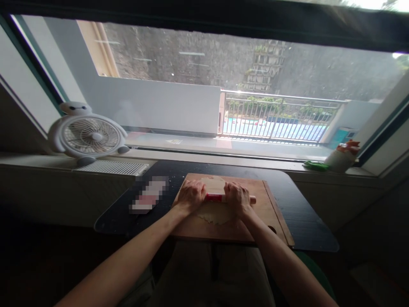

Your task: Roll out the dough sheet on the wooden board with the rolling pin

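A wooden rolling pin (214,197) with a red printed label lies crosswise over a flat, pale sheet of dough (215,214). My left hand (192,194) is closed round the pin's left part. Its right part is gripped by my right hand (237,196), and the bare wooden end sticks out past that hand. Dough shows both beyond and on the near side of the pin, with a ragged near edge. Under it all is a wooden board (266,213) with a dark hole near its front right. My hands cover much of the pin.
The board rests on a dark table (303,221). A blurred-out item (149,195) lies on the table to the left. On the windowsill stand a white fan (92,135) at left and a pale pot (341,160) beside a green thing (315,165) at right.
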Demonstrator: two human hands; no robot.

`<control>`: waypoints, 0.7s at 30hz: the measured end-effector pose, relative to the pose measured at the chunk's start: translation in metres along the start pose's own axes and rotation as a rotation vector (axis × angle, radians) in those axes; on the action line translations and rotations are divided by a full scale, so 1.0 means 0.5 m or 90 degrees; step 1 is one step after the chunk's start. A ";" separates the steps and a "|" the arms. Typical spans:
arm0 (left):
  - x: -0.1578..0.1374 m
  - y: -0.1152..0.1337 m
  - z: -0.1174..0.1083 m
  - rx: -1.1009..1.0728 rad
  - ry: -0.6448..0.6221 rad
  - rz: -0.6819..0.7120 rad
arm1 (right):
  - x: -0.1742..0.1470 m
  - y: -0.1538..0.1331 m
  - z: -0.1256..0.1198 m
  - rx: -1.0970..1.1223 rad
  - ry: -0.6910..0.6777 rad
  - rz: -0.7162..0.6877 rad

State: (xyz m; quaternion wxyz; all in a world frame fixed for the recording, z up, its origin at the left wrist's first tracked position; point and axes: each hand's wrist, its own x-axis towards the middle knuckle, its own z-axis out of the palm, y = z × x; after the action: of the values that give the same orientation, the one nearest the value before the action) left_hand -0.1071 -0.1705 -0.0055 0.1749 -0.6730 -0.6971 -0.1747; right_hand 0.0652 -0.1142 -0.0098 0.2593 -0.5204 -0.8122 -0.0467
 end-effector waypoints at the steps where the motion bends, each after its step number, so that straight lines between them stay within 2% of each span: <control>1: -0.004 0.003 -0.004 -0.003 -0.006 -0.007 | -0.006 -0.002 -0.003 0.000 -0.005 0.003; 9: -0.037 0.009 -0.018 -0.004 -0.054 0.013 | -0.045 -0.006 -0.019 -0.012 -0.025 -0.003; 12: -0.022 0.008 -0.016 -0.005 -0.089 -0.001 | -0.025 -0.005 -0.016 -0.024 -0.072 0.000; 15: -0.004 0.007 -0.017 -0.003 -0.089 -0.001 | 0.006 -0.002 -0.009 -0.040 -0.082 -0.007; 21: -0.007 0.008 -0.017 -0.025 -0.048 0.100 | 0.047 0.010 0.008 -0.029 -0.075 -0.069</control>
State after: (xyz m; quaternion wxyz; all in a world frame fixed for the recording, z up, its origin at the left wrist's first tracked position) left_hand -0.1027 -0.1774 0.0001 0.1489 -0.7352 -0.6444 -0.1487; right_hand 0.0605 -0.0914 -0.0032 0.1965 -0.4835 -0.8516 -0.0486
